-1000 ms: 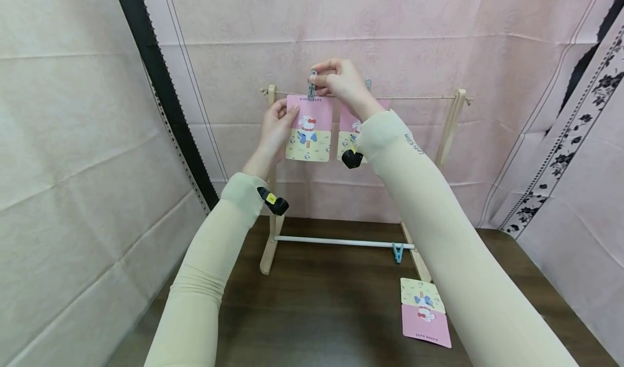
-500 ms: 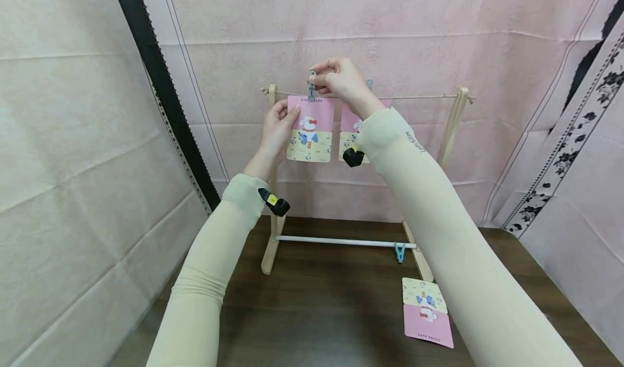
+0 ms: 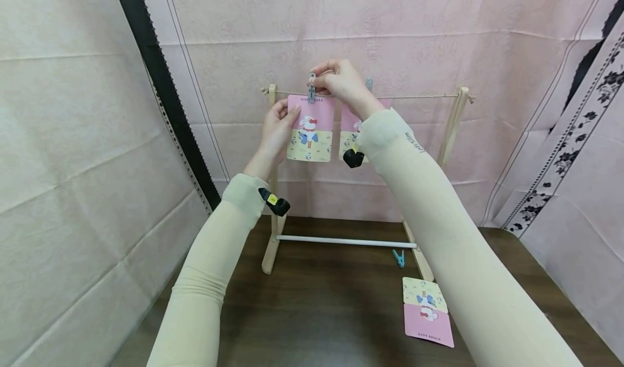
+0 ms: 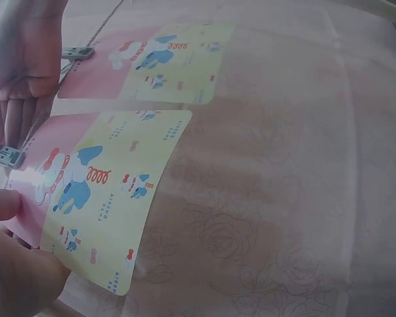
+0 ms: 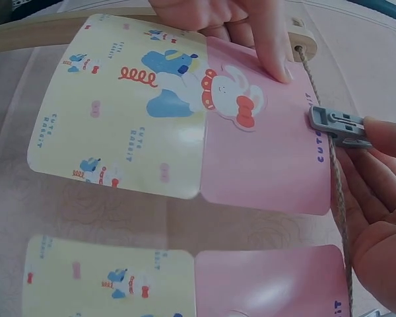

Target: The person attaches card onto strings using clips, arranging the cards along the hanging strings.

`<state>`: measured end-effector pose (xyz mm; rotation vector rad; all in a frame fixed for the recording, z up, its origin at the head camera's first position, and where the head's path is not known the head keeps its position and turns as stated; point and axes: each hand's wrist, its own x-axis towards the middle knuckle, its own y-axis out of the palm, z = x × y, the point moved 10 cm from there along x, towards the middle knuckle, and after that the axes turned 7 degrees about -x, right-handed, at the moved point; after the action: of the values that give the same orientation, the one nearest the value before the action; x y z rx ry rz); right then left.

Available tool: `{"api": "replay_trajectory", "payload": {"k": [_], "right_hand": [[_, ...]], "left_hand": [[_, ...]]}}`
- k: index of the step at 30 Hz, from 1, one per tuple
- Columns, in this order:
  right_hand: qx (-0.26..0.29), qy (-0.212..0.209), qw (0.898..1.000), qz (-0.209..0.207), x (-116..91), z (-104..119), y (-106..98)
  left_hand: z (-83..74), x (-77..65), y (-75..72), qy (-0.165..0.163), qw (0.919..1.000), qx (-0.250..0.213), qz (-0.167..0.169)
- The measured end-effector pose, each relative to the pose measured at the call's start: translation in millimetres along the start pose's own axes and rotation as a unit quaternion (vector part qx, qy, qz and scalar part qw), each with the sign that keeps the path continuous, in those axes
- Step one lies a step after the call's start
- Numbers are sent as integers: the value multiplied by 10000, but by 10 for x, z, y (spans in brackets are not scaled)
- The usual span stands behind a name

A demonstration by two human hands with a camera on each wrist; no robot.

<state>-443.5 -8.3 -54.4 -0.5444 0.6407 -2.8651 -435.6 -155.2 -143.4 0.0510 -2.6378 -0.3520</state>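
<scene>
A pink-and-yellow card (image 3: 310,146) with a cartoon rabbit hangs at the left of the string (image 3: 416,97). My left hand (image 3: 277,128) pinches its left edge, thumb on the front. Above, my right hand (image 3: 343,85) pinches a grey-blue clothespin (image 5: 340,125) between thumb and fingers. The jaws of that clothespin lie over the card's top edge at the string. A matching second card (image 4: 175,63) hangs to the right under its own clothespin (image 3: 369,84), partly hidden by my right wrist in the head view.
The string runs between two wooden posts (image 3: 450,128) of a stand with a white lower bar (image 3: 341,241). A blue clothespin (image 3: 398,258) lies just below the bar's right end. Another card (image 3: 428,313) lies on the dark table (image 3: 312,313). Pale cloth (image 3: 234,25) hangs behind.
The blue clothespin has dropped from the white bar to just below it. The clothespin in my right hand has shifted slightly down over the card's edge. My left hand keeps its place.
</scene>
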Motion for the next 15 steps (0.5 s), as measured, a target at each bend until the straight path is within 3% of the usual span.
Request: {"api": "replay_trajectory", "payload": {"k": [15], "right_hand": [[-392,-8,9992,127,-14,6,32]], "left_hand": [[6,2,5,23,10000,-59,6]]}}
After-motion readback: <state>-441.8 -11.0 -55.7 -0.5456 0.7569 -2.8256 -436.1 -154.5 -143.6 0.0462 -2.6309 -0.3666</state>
